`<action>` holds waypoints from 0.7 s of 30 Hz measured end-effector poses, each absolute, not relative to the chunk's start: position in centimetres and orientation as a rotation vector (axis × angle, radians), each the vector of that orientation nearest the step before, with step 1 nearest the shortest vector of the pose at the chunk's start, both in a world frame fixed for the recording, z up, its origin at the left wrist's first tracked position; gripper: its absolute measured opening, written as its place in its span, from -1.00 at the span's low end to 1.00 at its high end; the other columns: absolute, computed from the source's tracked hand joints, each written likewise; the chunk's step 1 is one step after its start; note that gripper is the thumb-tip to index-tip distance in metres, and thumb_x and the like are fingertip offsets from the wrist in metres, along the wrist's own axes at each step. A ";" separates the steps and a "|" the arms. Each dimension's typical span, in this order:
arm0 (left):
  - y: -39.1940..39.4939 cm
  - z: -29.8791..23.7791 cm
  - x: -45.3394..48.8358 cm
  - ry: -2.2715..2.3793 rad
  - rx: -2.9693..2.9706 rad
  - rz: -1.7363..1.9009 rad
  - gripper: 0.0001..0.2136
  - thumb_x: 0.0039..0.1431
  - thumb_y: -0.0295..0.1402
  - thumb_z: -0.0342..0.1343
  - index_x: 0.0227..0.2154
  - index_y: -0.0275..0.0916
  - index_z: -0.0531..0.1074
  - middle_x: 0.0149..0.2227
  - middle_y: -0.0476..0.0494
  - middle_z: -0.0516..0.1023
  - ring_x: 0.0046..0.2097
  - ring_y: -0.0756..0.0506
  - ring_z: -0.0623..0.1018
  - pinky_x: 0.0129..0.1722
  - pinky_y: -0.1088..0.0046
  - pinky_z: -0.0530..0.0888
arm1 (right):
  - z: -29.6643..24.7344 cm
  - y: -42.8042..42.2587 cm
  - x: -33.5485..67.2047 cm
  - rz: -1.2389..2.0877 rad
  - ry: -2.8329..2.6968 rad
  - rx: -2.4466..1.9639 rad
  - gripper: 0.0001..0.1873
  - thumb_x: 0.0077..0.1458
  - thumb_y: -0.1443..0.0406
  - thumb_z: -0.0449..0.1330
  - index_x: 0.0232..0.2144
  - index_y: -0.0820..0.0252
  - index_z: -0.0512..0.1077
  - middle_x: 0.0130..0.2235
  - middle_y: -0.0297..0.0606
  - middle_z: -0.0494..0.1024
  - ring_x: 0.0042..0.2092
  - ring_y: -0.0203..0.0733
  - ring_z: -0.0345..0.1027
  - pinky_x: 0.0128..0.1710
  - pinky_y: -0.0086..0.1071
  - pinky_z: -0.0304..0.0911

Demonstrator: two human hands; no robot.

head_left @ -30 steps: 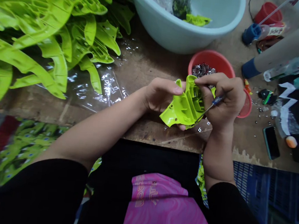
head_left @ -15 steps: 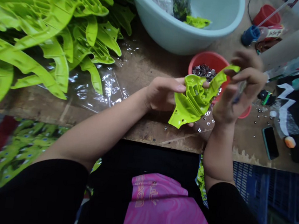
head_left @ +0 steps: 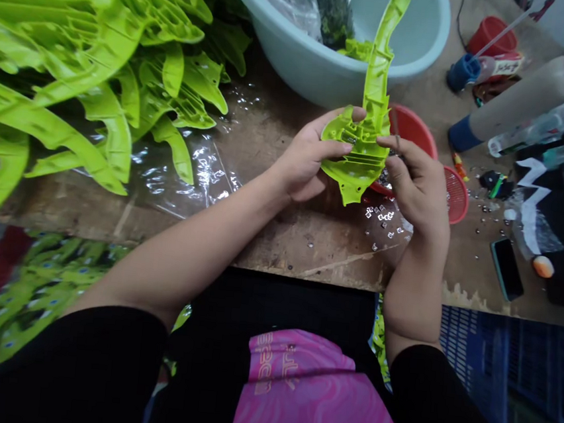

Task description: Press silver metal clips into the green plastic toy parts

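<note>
My left hand (head_left: 312, 151) is closed around the left side of a lime-green moulded plastic part (head_left: 367, 160), thumb on its ribbed inner face. The part stands with its long curved arm (head_left: 380, 61) pointing away from me, across the rim of the pale blue basin. A small ribbed metal piece, like a spring, shows near the left thumb. My right hand (head_left: 417, 184) is at the part's right edge, fingers bent and index fingertip against it. A thin blurred object shows by those fingers; its kind is unclear. Behind that hand is a red bowl (head_left: 412, 127) with small metal pieces.
A heap of lime-green parts (head_left: 90, 80) lies on clear plastic at left. The pale blue basin (head_left: 296, 60) holds bags. Loose metal bits (head_left: 384, 216) lie near the right wrist. At right are a red basket (head_left: 456, 195), a phone (head_left: 506, 270) and a flask (head_left: 527, 95).
The green part has turned so its long arm points away from me instead of to the right. My right hand has come down and left from the arm's tip to the part's side.
</note>
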State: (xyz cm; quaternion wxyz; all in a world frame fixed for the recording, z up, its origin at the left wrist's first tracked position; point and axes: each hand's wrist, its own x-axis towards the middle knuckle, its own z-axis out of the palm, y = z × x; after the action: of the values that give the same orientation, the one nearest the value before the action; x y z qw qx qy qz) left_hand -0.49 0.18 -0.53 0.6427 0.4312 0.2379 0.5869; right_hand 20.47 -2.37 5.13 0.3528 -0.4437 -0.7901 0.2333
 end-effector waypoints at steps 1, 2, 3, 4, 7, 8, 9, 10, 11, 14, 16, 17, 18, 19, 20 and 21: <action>0.2 -0.5 -0.5 0.560 1.025 1.361 -0.63 0.14 -0.25 0.36 0.00 -0.18 0.50 -0.05 -0.10 0.68 0.18 -0.38 0.70 0.04 -0.12 0.74 | 5.3 -2.4 20.3 0.586 -2.071 -1.143 -0.57 0.41 0.00 0.21 0.17 0.01 0.59 0.16 -0.31 0.68 0.16 -0.02 0.60 0.25 -0.04 0.53; 0.2 -0.6 -0.6 0.566 1.062 1.371 -0.63 0.15 -0.22 0.36 -0.01 -0.17 0.50 -0.06 -0.08 0.68 0.13 -0.35 0.73 0.01 -0.10 0.75 | 5.3 -2.3 20.3 0.570 -2.094 -1.147 -0.57 0.39 0.05 0.24 0.19 0.01 0.60 0.19 -0.31 0.67 0.17 -0.02 0.61 0.26 -0.05 0.52; 0.2 -0.6 -0.6 0.558 1.080 1.366 -0.62 0.14 -0.20 0.37 -0.01 -0.16 0.51 -0.07 -0.07 0.69 0.08 -0.33 0.75 -0.01 -0.09 0.76 | 5.3 -2.3 20.3 0.555 -2.111 -1.160 -0.57 0.37 0.07 0.26 0.20 0.00 0.60 0.19 -0.31 0.67 0.14 -0.02 0.63 0.23 -0.06 0.54; 0.2 -0.6 -0.6 0.539 1.075 1.350 -0.60 0.12 -0.20 0.39 -0.01 -0.17 0.51 -0.07 -0.07 0.69 0.06 -0.32 0.76 -0.01 -0.09 0.76 | 5.1 -2.2 20.3 0.541 -2.123 -1.170 -0.57 0.36 0.09 0.26 0.20 -0.01 0.60 0.17 -0.30 0.68 0.08 -0.02 0.65 0.18 -0.07 0.57; 0.0 -0.7 -0.7 0.446 0.988 1.278 -0.51 0.03 -0.22 0.48 0.01 -0.19 0.49 -0.04 -0.11 0.68 0.07 -0.34 0.75 0.07 -0.12 0.74 | 4.5 -1.8 20.6 0.458 -2.146 -1.180 -0.59 0.37 0.10 0.24 0.18 -0.06 0.62 0.08 -0.30 0.72 -0.05 -0.02 0.68 0.08 -0.03 0.59; -0.1 -0.7 -0.6 0.423 0.966 1.266 -0.49 0.02 -0.21 0.50 0.02 -0.19 0.49 -0.04 -0.13 0.67 0.09 -0.35 0.74 0.09 -0.13 0.74 | 4.3 -1.7 20.7 0.407 -2.156 -1.187 -0.60 0.37 0.09 0.24 0.18 -0.08 0.62 0.05 -0.29 0.73 -0.08 -0.02 0.67 0.06 -0.01 0.59; -0.1 -0.6 -0.6 0.413 0.950 1.262 -0.47 0.03 -0.19 0.51 0.02 -0.18 0.48 -0.04 -0.13 0.67 0.12 -0.37 0.73 0.11 -0.14 0.73 | 4.2 -1.7 20.7 0.355 -2.171 -1.198 -0.60 0.38 0.08 0.23 0.18 -0.09 0.62 0.00 -0.28 0.74 -0.11 -0.02 0.66 0.04 -0.01 0.58; -0.2 -0.6 -0.5 0.413 0.940 1.264 -0.47 0.04 -0.17 0.52 0.02 -0.17 0.48 -0.04 -0.13 0.67 0.16 -0.38 0.71 0.11 -0.15 0.72 | 4.1 -1.6 20.8 0.305 -2.187 -1.208 -0.60 0.38 0.08 0.22 0.18 -0.09 0.62 -0.06 -0.27 0.74 -0.15 -0.03 0.65 0.01 -0.02 0.57; -0.3 -0.5 -0.4 0.422 0.932 1.270 -0.48 0.05 -0.15 0.52 0.02 -0.16 0.47 -0.05 -0.13 0.67 0.18 -0.38 0.70 0.12 -0.16 0.71 | 4.1 -1.6 20.8 0.259 -2.204 -1.215 -0.60 0.39 0.08 0.21 0.18 -0.09 0.62 -0.12 -0.26 0.74 -0.18 -0.04 0.64 -0.01 -0.05 0.56; -0.3 -0.5 -0.3 0.468 0.904 1.301 -0.49 0.06 -0.14 0.51 0.00 -0.17 0.48 -0.07 -0.10 0.66 0.21 -0.38 0.68 0.14 -0.20 0.68 | 4.3 -1.7 20.6 0.195 -2.230 -1.223 -0.56 0.40 0.03 0.21 0.23 -0.09 0.59 -0.14 -0.26 0.72 -0.15 -0.05 0.62 -0.01 -0.10 0.53; -0.3 -0.5 -0.2 0.501 0.907 1.325 -0.50 0.06 -0.14 0.51 -0.01 -0.19 0.48 -0.07 -0.11 0.65 0.20 -0.38 0.68 0.17 -0.20 0.67 | 4.2 -1.6 20.5 0.224 -2.181 -1.244 -0.47 0.38 -0.03 0.23 0.30 -0.08 0.51 -0.08 -0.25 0.71 -0.15 -0.08 0.60 -0.03 -0.14 0.53; -0.3 -0.5 -0.2 0.518 0.920 1.335 -0.51 0.07 -0.15 0.50 -0.01 -0.20 0.48 -0.07 -0.12 0.65 0.20 -0.38 0.68 0.17 -0.19 0.67 | 4.0 -1.5 20.6 0.254 -2.138 -1.261 -0.41 0.37 -0.07 0.24 0.34 -0.07 0.45 -0.06 -0.25 0.71 -0.19 -0.10 0.59 -0.08 -0.16 0.53; -0.3 -0.5 -0.2 0.534 0.940 1.343 -0.52 0.08 -0.14 0.49 -0.02 -0.20 0.48 -0.07 -0.13 0.65 0.19 -0.38 0.68 0.16 -0.18 0.68 | 3.6 -1.3 20.6 0.291 -2.091 -1.278 -0.36 0.36 -0.10 0.24 0.37 -0.07 0.39 -0.08 -0.25 0.70 -0.24 -0.13 0.57 -0.14 -0.17 0.53; -0.4 -0.4 -0.2 0.548 0.965 1.350 -0.52 0.09 -0.12 0.48 -0.02 -0.20 0.48 -0.07 -0.13 0.65 0.19 -0.38 0.69 0.15 -0.17 0.69 | 3.2 -1.1 20.7 0.332 -2.049 -1.293 -0.32 0.36 -0.12 0.23 0.40 -0.08 0.33 -0.11 -0.26 0.69 -0.29 -0.15 0.55 -0.21 -0.20 0.52; -0.4 -0.4 -0.2 0.559 0.991 1.357 -0.52 0.10 -0.09 0.47 -0.03 -0.19 0.48 -0.07 -0.13 0.65 0.19 -0.37 0.69 0.14 -0.16 0.69 | 2.8 -0.9 20.8 0.374 -2.025 -1.298 -0.30 0.36 -0.14 0.21 0.41 -0.09 0.28 -0.15 -0.28 0.67 -0.32 -0.17 0.53 -0.28 -0.22 0.49; -0.5 -0.3 -0.2 0.565 1.012 1.363 -0.52 0.10 -0.06 0.47 -0.03 -0.18 0.48 -0.07 -0.12 0.65 0.19 -0.36 0.69 0.13 -0.15 0.70 | 2.4 -0.7 20.9 0.417 -2.034 -1.293 -0.28 0.37 -0.16 0.19 0.43 -0.11 0.23 -0.18 -0.29 0.65 -0.34 -0.18 0.53 -0.32 -0.25 0.47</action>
State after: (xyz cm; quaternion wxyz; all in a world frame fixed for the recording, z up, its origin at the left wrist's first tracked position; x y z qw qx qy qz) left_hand -0.18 -0.52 -0.28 0.6259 0.4413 0.2462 0.5940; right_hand 20.93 -0.74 2.35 0.3408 -0.4970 -0.7818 0.1602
